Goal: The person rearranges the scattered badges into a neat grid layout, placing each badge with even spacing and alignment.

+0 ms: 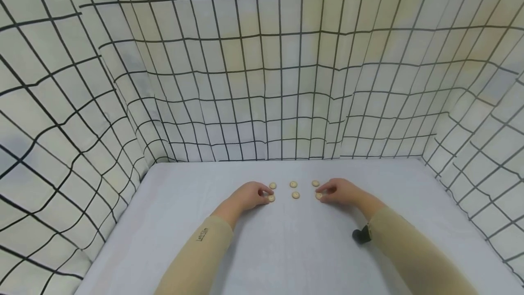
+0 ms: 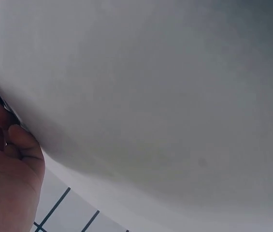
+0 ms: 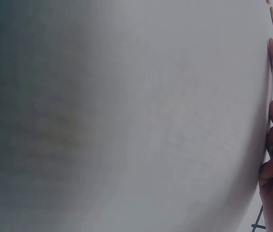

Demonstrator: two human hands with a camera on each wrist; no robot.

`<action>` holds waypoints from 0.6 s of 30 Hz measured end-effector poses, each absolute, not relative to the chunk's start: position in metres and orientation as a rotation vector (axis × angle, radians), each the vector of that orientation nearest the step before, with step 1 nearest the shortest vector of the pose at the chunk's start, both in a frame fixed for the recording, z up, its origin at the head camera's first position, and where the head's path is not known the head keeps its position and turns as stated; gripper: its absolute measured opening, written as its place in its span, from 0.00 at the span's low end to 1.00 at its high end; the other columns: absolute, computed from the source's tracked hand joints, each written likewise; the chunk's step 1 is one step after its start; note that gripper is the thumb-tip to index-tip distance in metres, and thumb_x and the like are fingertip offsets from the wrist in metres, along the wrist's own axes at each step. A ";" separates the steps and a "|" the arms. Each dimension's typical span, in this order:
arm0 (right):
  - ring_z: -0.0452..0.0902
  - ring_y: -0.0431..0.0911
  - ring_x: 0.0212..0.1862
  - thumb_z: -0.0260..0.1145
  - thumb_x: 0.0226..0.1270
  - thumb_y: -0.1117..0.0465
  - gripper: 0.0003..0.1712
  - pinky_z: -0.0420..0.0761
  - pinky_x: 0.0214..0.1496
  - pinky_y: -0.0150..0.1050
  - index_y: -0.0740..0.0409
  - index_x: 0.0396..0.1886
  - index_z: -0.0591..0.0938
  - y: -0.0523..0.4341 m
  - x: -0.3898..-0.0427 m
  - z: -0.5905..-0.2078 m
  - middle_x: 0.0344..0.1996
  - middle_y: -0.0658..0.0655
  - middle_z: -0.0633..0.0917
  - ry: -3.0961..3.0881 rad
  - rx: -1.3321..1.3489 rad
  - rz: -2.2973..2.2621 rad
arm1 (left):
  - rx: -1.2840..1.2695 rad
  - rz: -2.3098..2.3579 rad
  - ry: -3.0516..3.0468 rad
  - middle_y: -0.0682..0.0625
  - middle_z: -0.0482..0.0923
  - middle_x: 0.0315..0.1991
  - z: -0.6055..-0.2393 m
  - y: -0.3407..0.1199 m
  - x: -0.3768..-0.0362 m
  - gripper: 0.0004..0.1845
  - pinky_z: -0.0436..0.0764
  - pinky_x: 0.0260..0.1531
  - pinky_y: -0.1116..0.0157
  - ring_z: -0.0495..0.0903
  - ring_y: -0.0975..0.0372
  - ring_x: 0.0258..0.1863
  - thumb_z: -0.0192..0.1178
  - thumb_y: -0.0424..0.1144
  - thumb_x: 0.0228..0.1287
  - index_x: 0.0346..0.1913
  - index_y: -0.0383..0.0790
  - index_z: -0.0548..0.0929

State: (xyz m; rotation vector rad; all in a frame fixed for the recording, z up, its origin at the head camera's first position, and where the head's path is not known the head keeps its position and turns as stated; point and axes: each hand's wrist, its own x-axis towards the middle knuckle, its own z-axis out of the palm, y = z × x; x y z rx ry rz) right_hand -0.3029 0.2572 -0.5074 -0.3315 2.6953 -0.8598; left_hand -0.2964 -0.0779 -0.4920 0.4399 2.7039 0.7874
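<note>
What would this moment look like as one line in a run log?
left hand: pinches near-left button | right hand: pinches near-right button | six buttons on table

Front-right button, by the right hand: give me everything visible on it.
The front-right button is a small, round, flat disc, cream to tan, perhaps wood or plastic. It lies flat on the pale grey table, at the right end of the nearer row of three; another row of three lies just behind. The right hand has its fingertips curled onto it, seemingly pinching its edge. Any holes or surface detail are too small to make out.
</note>
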 end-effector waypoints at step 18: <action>0.75 0.47 0.48 0.73 0.60 0.47 0.24 0.75 0.51 0.46 0.45 0.56 0.85 0.274 -0.294 -0.506 0.45 0.50 0.82 2.748 -0.319 -0.965 | 0.494 0.664 2.737 0.55 0.79 0.40 -0.477 -0.075 -0.283 0.19 0.76 0.42 0.59 0.74 0.63 0.36 0.63 0.48 0.68 0.60 0.52 0.82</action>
